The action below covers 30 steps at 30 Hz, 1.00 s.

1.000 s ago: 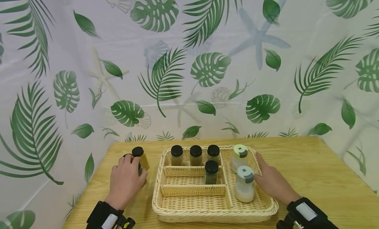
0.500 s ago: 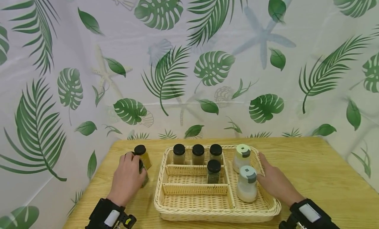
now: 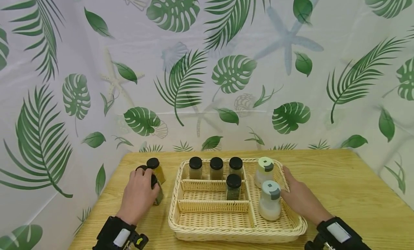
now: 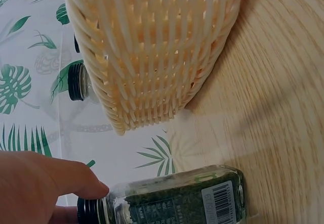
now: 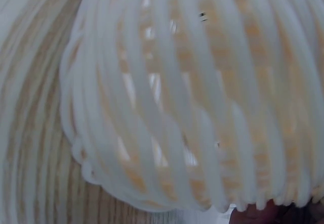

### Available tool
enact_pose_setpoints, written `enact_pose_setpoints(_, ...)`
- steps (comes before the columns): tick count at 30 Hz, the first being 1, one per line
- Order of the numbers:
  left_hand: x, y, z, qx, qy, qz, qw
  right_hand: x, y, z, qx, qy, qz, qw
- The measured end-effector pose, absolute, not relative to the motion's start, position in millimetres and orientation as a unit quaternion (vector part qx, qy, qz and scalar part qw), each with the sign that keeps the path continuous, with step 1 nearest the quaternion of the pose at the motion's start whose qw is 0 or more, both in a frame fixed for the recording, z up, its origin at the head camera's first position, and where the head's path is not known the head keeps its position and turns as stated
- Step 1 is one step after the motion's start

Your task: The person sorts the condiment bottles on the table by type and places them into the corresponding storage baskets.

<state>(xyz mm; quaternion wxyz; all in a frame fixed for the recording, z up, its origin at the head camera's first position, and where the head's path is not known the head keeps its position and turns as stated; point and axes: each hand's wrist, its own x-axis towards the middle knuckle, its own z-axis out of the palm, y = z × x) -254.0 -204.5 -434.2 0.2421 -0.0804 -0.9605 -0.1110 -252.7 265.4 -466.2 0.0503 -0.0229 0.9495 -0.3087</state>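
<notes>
Holding, left grip: clamped on one green jar
Right grip: clamped on one basket
Basket: four black-capped jars, two shakers
Surface: two other jars

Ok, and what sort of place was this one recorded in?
Probably a staged recording corner rather than a working kitchen: a creased leaf-print sheet covers the background, jars stand in a wicker basket on a wooden table, and devices are strapped to both wrists.

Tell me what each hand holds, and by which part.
Left hand: the jar of green flakes, by its lid. Right hand: the basket, by its right rim.
</notes>
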Motion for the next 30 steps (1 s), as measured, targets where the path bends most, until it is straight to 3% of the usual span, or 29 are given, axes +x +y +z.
enact_pose_setpoints(11, -254.3, -206.5, -430.9, -0.086, -0.961, -0.134, 0.226, -252.4, 265.2, -465.7, -0.016, 0.950, -0.308, 0.053)
enact_pose_setpoints(30, -251.4, -192.8, -392.1, -0.112, -0.943, -0.174, 0.262, -252.4, 264.7, -465.8, -0.010, 0.951, -0.305, 0.058)
